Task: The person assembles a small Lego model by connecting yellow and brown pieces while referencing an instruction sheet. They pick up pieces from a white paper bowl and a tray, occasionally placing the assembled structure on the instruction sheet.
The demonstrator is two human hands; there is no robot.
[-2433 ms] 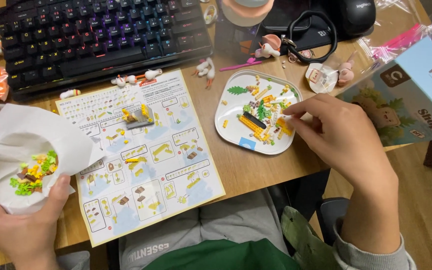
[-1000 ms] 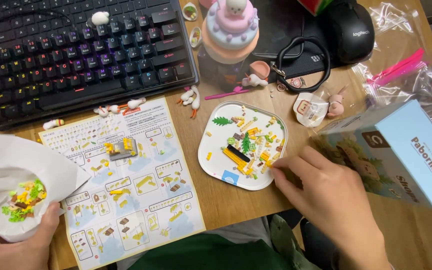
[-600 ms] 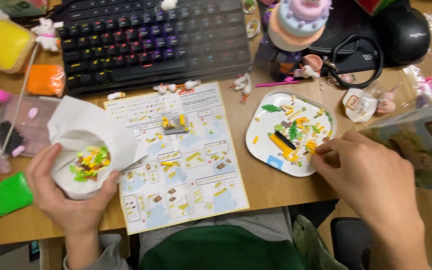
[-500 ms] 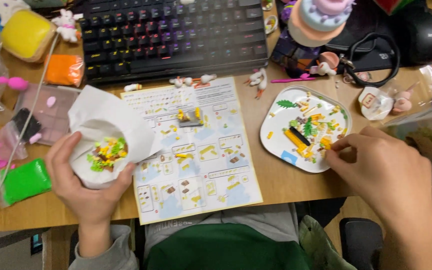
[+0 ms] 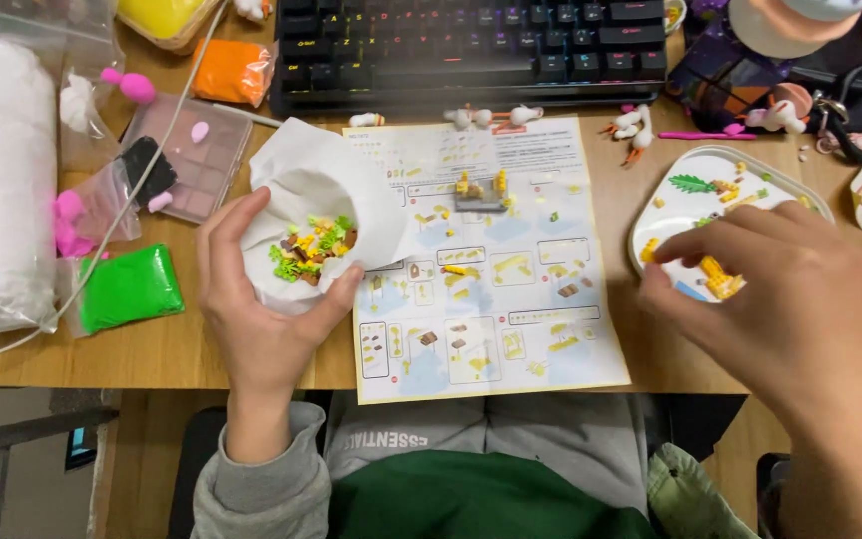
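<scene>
Tiny yellow bricks (image 5: 718, 279) sit under the fingertips (image 5: 662, 262) of my right hand (image 5: 785, 299), which curl down over the near edge of the white tray (image 5: 800, 195); from up here I cannot tell whether they have pinched a piece or only touch the pile. My left hand (image 5: 256, 299) is wrapped around a white tissue (image 5: 316, 185), thumb and fingers cupping it so the green, yellow and brown bits (image 5: 309, 250) stay in the hollow. Between my hands lies the instruction sheet (image 5: 486, 260), with a small part-built model (image 5: 481, 190) on its upper half, and beyond it the keyboard (image 5: 471, 45). I judge it best to pick one brick cleanly with the very tips, keeping the tissue level so nothing rolls out.
</scene>
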